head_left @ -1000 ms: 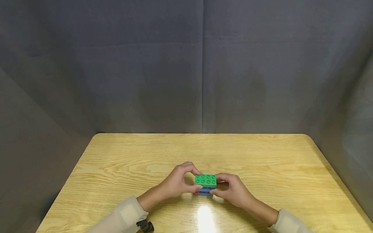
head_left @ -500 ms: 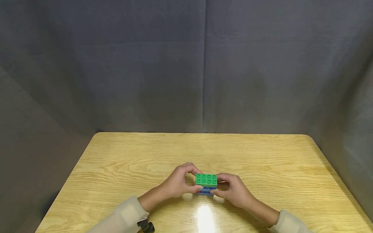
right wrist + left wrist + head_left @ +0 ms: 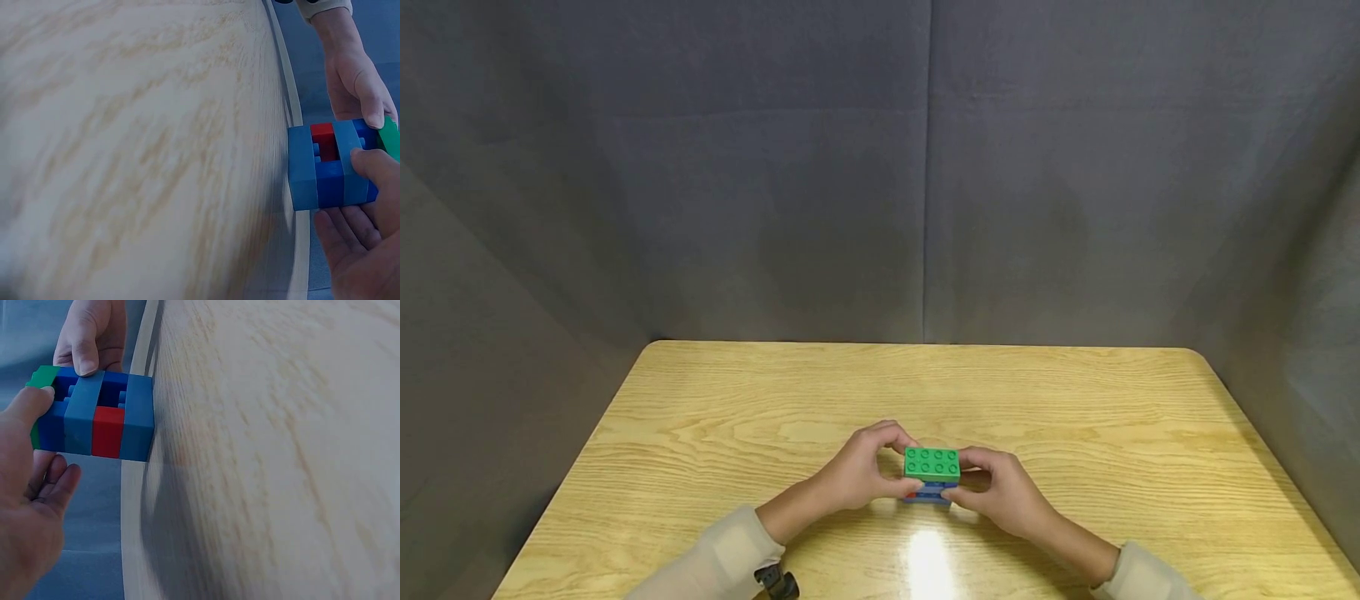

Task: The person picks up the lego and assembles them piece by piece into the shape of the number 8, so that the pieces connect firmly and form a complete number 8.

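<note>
Both hands grip my brick stack: left hand (image 3: pixel 857 473) at 9 o'clock, right hand (image 3: pixel 1000 492) at 3. Green brick (image 3: pixel 932 462) is seated atop blue bricks (image 3: pixel 100 422); release remains.

Left hand (image 3: pixel 856 468) and right hand (image 3: pixel 1000 490) curled, facing inward.

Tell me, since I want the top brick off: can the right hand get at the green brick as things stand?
Probably yes: the right hand already holds the block stack from its side, and the green brick on top has nothing lying over it.

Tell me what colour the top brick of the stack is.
Green; the top brick shows best in the head view.
</note>
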Tool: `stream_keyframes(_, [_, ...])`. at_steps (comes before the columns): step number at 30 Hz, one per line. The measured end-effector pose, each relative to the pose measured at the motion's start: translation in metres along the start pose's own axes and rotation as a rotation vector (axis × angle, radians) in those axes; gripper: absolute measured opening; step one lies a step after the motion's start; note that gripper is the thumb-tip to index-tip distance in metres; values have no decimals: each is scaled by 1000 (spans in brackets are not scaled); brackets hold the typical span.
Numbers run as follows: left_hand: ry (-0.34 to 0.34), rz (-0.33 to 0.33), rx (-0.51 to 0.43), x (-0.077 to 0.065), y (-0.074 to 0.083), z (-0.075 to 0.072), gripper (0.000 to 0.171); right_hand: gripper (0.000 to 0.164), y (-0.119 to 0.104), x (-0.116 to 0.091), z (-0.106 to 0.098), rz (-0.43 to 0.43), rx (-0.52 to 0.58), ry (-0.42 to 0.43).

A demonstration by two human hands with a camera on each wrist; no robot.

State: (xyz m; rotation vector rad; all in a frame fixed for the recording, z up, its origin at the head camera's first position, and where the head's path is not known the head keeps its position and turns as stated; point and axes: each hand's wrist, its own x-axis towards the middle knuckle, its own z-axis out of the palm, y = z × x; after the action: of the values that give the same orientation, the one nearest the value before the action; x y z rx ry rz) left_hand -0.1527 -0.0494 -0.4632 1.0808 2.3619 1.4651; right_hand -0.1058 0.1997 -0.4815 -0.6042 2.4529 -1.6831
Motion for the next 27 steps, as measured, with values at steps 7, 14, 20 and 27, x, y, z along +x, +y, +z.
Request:
stream_keyframes(7, [-19,24,8,1,-2,-1,32,28,-1,1,-1,-2,-15,-11])
stream_keyframes(14, [-26,56,13,0,-5,-2,45,30,-1,2,-4,-20,-67,-19])
stream_keyframes(20, [26,49,-72,-6,-6,-12,60,53,-2,1,-13,-53,-138,-23])
stream_keyframes(27, [174,47,-58,-8,-8,-51,33,43,-6,0,-47,-120,-325,65])
